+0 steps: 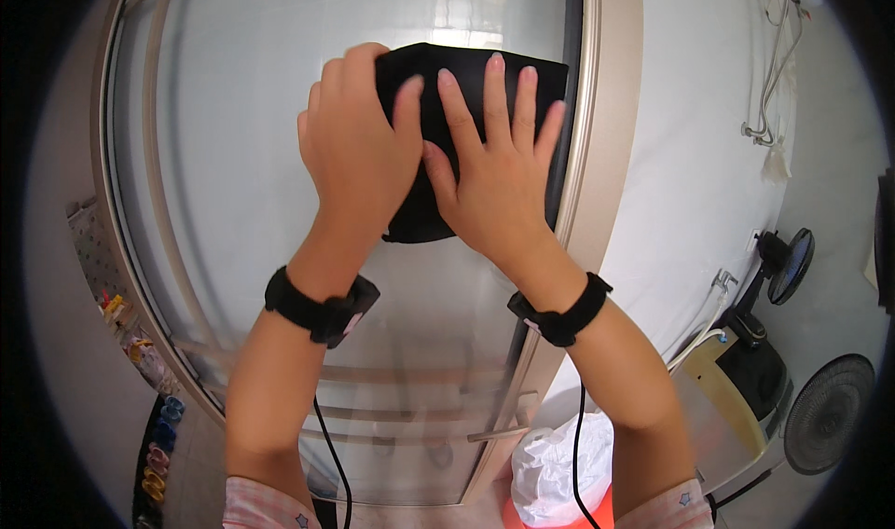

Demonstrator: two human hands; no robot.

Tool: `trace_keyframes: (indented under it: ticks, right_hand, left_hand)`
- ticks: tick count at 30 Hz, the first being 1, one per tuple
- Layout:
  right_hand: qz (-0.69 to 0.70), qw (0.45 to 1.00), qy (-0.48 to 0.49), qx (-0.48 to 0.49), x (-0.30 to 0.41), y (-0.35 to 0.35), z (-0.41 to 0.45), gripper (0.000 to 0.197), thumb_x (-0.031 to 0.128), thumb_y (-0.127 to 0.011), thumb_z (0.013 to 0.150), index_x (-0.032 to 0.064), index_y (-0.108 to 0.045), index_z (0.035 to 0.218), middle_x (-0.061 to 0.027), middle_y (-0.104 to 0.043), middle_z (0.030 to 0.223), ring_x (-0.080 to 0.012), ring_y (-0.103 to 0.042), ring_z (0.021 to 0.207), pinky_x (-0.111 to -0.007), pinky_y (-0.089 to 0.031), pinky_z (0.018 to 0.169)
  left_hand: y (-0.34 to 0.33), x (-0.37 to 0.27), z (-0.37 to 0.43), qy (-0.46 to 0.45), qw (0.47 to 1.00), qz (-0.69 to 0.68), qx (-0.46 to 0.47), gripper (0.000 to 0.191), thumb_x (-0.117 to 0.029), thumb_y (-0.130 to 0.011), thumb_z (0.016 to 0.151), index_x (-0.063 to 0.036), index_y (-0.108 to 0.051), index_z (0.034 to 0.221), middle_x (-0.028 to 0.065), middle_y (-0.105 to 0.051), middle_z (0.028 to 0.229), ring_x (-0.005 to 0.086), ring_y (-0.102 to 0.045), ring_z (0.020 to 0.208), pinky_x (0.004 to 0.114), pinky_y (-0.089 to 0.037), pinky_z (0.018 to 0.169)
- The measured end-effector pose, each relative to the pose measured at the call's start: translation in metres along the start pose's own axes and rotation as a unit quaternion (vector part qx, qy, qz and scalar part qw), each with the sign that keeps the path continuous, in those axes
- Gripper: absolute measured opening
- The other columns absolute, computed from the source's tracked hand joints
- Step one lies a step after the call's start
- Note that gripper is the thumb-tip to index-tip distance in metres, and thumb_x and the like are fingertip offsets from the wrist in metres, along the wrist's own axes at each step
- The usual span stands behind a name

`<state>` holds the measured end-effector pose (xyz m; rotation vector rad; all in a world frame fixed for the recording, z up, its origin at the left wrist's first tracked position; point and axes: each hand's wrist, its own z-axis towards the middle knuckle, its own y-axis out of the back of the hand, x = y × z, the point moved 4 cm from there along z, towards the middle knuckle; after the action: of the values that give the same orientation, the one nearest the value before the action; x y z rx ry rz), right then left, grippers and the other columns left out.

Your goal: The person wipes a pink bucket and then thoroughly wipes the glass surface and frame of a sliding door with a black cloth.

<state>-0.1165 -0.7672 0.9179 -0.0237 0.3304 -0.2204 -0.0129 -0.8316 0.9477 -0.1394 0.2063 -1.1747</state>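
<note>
A flat black sheet (425,213), perhaps cloth or soft plastic, is held up in front of a glass door (245,144). My left hand (356,134) grips its upper left edge, with the thumb on the front face and the fingers bent around the edge. Spread flat across the sheet's right part is my right hand (500,172), fingers apart and pointing up. My palms hide much of the sheet's middle. Each wrist wears a black strap with a small box, and a black cable hangs near each forearm.
A door handle (500,432) juts out at lower right, above a white plastic bag (552,469) in a red container. Fans (831,413) and a washing machine (727,389) stand farther right. Several pairs of shoes (157,452) line the lower left.
</note>
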Motion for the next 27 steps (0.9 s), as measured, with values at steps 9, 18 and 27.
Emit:
trace_keyframes:
  ticks: [9,18,27]
  right_hand:
    - [0.010,0.990,-0.025,0.140,0.015,0.010,-0.034,0.064,0.033,-0.061,0.078,0.0064,-0.041,0.133,-0.0251,-0.023,0.142,-0.0463,-0.020,0.130,-0.062,-0.018,0.099]
    - [0.088,0.940,-0.086,0.319,0.080,0.020,-0.164,0.068,0.027,-0.068,0.071,0.0099,-0.043,0.132,-0.0200,-0.028,0.142,-0.0446,-0.024,0.129,-0.061,-0.024,0.098]
    - [-0.080,0.965,-0.232,0.090,0.076,-0.021,-0.084,0.062,0.028,-0.055,0.082,-0.0066,-0.035,0.130,-0.0337,-0.006,0.143,-0.0530,-0.004,0.131,-0.066,-0.005,0.099]
  left_hand:
    - [0.019,0.003,-0.062,-0.153,0.985,-0.003,0.084,0.040,-0.002,-0.056,0.067,-0.0133,-0.063,0.105,0.0038,-0.048,0.081,0.0216,-0.046,0.071,0.032,-0.038,0.062]
    - [0.079,0.043,-0.187,-0.111,0.935,-0.086,0.326,0.042,-0.002,-0.060,0.066,-0.0101,-0.062,0.107,0.0060,-0.049,0.084,0.0235,-0.050,0.076,0.032,-0.045,0.063]
    - [0.052,0.018,-0.048,-0.213,0.951,-0.152,0.168,0.032,-0.003,-0.061,0.067,-0.0121,-0.063,0.098,0.0040,-0.049,0.082,0.0203,-0.054,0.073,0.029,-0.047,0.057]
